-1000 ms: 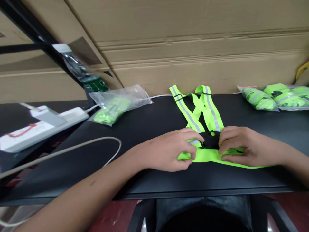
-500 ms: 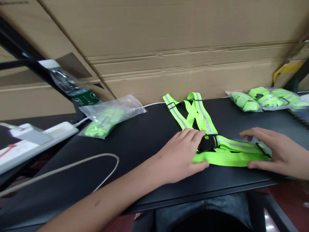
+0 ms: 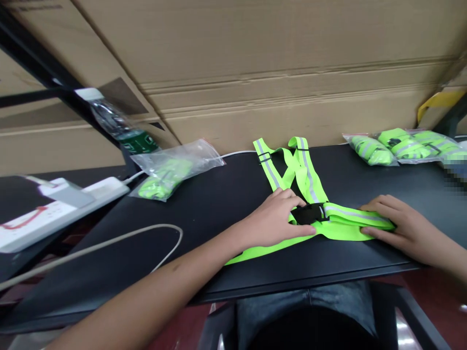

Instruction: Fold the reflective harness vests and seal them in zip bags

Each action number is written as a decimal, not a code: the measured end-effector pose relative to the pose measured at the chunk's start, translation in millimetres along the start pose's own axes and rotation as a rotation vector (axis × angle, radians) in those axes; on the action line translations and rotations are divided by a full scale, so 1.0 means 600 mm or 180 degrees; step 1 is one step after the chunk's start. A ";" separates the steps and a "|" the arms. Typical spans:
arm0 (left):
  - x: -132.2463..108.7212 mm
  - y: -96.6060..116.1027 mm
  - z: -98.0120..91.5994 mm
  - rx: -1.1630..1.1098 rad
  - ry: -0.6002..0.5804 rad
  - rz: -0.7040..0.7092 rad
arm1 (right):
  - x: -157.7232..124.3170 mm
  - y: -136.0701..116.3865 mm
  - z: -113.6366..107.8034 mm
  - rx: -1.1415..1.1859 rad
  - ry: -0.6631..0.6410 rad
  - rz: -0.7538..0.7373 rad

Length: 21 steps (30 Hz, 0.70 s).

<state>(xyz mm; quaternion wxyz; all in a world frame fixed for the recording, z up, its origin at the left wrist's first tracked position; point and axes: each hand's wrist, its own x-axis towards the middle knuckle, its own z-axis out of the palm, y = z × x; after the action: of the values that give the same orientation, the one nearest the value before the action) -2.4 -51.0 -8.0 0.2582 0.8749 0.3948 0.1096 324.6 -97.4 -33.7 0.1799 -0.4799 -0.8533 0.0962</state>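
A neon-green reflective vest (image 3: 310, 177) made of straps with grey stripes lies on the black table. Its two shoulder straps point toward the cardboard, each with a black slider. Over its waist part, my left hand (image 3: 275, 218) has its fingers curled round the straps beside a black buckle (image 3: 309, 214); some fingertips are hidden. Farther right, my right hand (image 3: 401, 224) grips the folded end of the waist belt (image 3: 353, 216) between thumb and fingers. A length of green strap runs out under my left wrist toward the table's front edge.
Bagged green vests lie at the back right (image 3: 401, 146) and left (image 3: 166, 177). A plastic bottle (image 3: 116, 124) leans near a white power strip (image 3: 105, 192). A pale cable (image 3: 146, 227) loops across the table's left. Cardboard (image 3: 273, 43) walls off the back.
My right hand has closed on the belt end and moved slightly left. My left hand has shifted slightly left, showing more of the buckle. A strap now extends beneath my left wrist.
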 end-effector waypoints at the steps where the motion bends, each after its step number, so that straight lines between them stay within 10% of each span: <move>1: -0.002 -0.001 -0.001 -0.0019 0.0067 0.0062 | -0.001 0.000 0.000 0.0012 0.0024 0.0000; 21: -0.027 0.015 0.020 0.0820 0.0303 0.0626 | 0.007 -0.083 0.010 -0.0566 0.0370 -0.1053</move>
<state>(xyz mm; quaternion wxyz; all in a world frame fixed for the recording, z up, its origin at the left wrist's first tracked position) -2.9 -72.4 -13.2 0.1129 0.9290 0.3298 0.1242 281.4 -119.8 -21.6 0.1992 -0.3518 -0.9138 -0.0383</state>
